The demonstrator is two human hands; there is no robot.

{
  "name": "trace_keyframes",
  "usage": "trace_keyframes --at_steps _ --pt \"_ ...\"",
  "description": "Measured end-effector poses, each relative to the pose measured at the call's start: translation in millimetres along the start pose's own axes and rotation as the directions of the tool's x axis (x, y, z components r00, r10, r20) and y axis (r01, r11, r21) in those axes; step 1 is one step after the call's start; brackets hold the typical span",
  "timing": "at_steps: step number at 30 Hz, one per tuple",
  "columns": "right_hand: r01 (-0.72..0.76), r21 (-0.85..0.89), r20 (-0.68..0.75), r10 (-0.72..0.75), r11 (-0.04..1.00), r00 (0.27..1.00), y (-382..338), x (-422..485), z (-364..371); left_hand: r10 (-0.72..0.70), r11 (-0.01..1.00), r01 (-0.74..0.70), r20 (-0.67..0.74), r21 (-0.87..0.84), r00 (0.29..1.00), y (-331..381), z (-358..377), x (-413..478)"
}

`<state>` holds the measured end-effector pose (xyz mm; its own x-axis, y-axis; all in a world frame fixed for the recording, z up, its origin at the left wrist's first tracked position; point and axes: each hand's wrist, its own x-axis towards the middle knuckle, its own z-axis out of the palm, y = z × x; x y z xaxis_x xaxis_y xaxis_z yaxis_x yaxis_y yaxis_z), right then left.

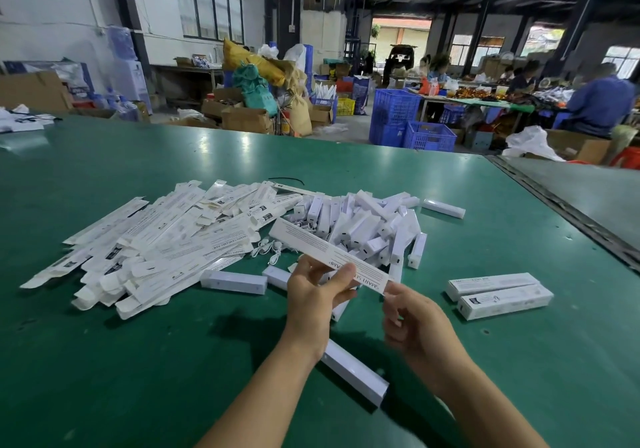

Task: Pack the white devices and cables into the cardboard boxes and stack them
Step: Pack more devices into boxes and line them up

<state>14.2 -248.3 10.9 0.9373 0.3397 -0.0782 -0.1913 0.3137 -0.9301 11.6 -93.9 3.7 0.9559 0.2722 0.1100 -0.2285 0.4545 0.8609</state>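
Box [311,241], long, flat, white, printed, in pinching fingers of left hand [313,291] and right hand [412,316].

Table [173,361]: it filled the lower frame and you had everything below lying on it.
Flat cartons [166,239]: heaped at centre left.
White devices [367,225]: piled just right of that heap, at frame centre.
Cables [266,250]: between the two heaps, along their near edge.
Held carton [311,243]: before the devices, your left hand [311,288] round its middle, your right hand [412,319] at its right end.
Packed boxes [498,295]: two, touching, at centre right.
Loose device [353,371]: under your forearms, lower centre.
Crates [408,125]: behind the table's far edge, upper right.
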Motion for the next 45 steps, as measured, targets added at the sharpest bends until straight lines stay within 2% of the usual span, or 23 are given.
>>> trace_keyframes --at_steps 6,9,11,13,15,16,18,20,22,24,27,30,35,37,42,44,45 --pt "-0.154 0.087 0.209 0.133 0.984 0.969 1 -5 -5 -0.074 0.996 0.066 0.144 0.057 0.987 -4 1 -2" --pt "-0.176 0.127 0.248 0.14 0.976 0.959 2 -6 -5 -0.06 0.998 0.057 0.106 0.026 0.993 -4 1 -1" --pt "-0.106 0.157 0.139 0.085 0.982 0.987 3 0 0 0.003 1.0 -0.003 -0.034 0.005 0.999 0 1 0" --pt "0.058 0.084 -0.095 -0.05 0.995 0.994 4 12 6 0.098 0.995 -0.104 -0.261 -0.009 0.96 8 -4 7" --pt "0.155 -0.186 -0.3 -0.207 0.97 0.931 3 30 14 0.172 0.979 -0.202 -0.47 -0.014 0.866 18 -14 16" --pt "0.163 -0.347 -0.332 -0.284 0.923 0.9 2 41 18 0.177 0.974 -0.225 -0.553 -0.02 0.814 22 -19 20" --pt "0.196 -0.649 -0.223 -0.431 0.735 0.874 -2 63 32 0.137 0.973 -0.227 -0.688 -0.042 0.713 26 -29 27" --pt "0.251 -0.838 0.002 -0.458 0.484 0.889 -6 85 53 0.081 0.977 -0.204 -0.767 -0.066 0.636 26 -36 32" --pt "0.319 -0.932 0.246 -0.344 0.174 0.906 -7 111 73 0.055 0.976 -0.201 -0.807 -0.08 0.588 27 -40 35" --pt "0.399 -0.912 0.41 -0.154 -0.1 0.899 -4 135 91 0.056 0.976 -0.208 -0.834 -0.071 0.549 29 -41 35" --pt "0.429 -0.849 0.434 0.056 -0.31 0.899 7 162 108 0.069 0.966 -0.249 -0.85 -0.075 0.522 35 -42 35" --pt "0.446 -0.8 0.419 0.158 -0.402 0.894 15 175 115 0.056 0.963 -0.252 -0.851 -0.091 0.523 36 -45 36" --pt "0.375 -0.853 0.364 0.102 -0.364 0.926 16 184 120 0.054 0.967 -0.235 -0.83 -0.095 0.555 36 -43 34" --pt "0.357 -0.889 0.364 0.029 -0.288 0.931 17 181 117 0.05 0.968 -0.231 -0.824 -0.099 0.564 35 -44 34" --pt "0.326 -0.937 0.289 -0.245 0.125 0.925 13 150 105 -0.001 0.974 -0.18 -0.795 -0.139 0.606 33 -41 34" --pt "0.295 -0.908 0.203 -0.301 0.298 0.932 7 132 94 -0.022 0.978 -0.149 -0.776 -0.149 0.631 33 -38 33" --pt "0.26 -0.87 0.138 -0.299 0.419 0.944 3 122 87 -0.026 0.977 -0.147 -0.764 -0.158 0.645 34 -37 32"
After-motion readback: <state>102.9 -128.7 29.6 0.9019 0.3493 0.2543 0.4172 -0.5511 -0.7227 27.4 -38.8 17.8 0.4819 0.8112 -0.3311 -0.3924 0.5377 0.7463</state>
